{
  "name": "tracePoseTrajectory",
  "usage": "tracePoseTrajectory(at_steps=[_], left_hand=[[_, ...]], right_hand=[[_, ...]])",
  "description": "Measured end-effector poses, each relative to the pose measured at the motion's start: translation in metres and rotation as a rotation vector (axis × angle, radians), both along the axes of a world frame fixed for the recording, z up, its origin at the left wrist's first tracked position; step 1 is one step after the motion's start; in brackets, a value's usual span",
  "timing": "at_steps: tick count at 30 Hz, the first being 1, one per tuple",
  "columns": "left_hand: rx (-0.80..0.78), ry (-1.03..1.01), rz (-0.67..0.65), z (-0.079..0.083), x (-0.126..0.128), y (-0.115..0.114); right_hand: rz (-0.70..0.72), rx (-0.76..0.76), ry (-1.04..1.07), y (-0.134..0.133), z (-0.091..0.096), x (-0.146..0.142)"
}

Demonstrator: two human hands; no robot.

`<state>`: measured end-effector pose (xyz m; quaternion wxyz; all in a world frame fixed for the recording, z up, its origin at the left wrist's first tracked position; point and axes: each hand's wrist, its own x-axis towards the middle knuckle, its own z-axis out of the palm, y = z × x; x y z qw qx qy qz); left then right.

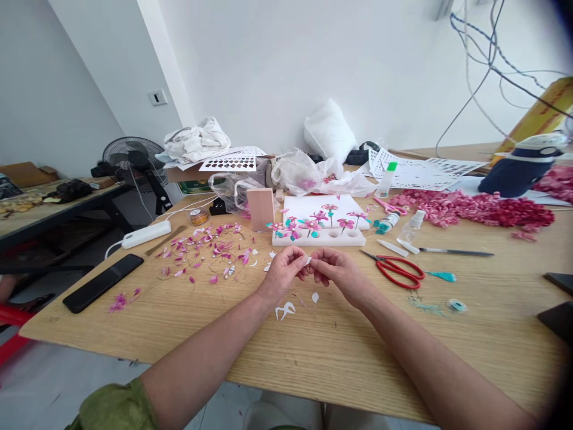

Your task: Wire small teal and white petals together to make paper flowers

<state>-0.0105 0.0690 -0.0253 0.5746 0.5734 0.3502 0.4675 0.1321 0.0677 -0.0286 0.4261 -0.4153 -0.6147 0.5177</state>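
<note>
Nearest on the table [268,358] lie white scraps [286,310], with a loose petal [315,297] just below the hands. To the right sit a spool [456,306] and, past it, red scissors [398,270] — pink petals [219,246] scatter to the left. The left hand [285,267] and right hand [335,269] meet, fingertips of both pinching a white piece [308,261]. Just beyond, a foam strip [319,241] and flowers [312,225] bar the way ahead — a wood block [261,209] upright by its left end. Farther back are bags [295,170], a pink heap [452,208] and a flask [513,176].
</note>
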Motion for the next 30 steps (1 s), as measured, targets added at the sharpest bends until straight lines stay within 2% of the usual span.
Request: tracePoseTrajectory(at_steps=[19, 30], left_hand=[[-0.034, -0.044, -0.041, -0.0016, -0.0008, -0.0004], [-0.007, 0.002, -0.008, -0.0019, 0.0003, 0.0006]], right_hand=[[-0.002, -0.005, 0.0, 0.0007, -0.0014, 0.0003], [0.009, 0.013, -0.024, 0.001, -0.0016, 0.0008]])
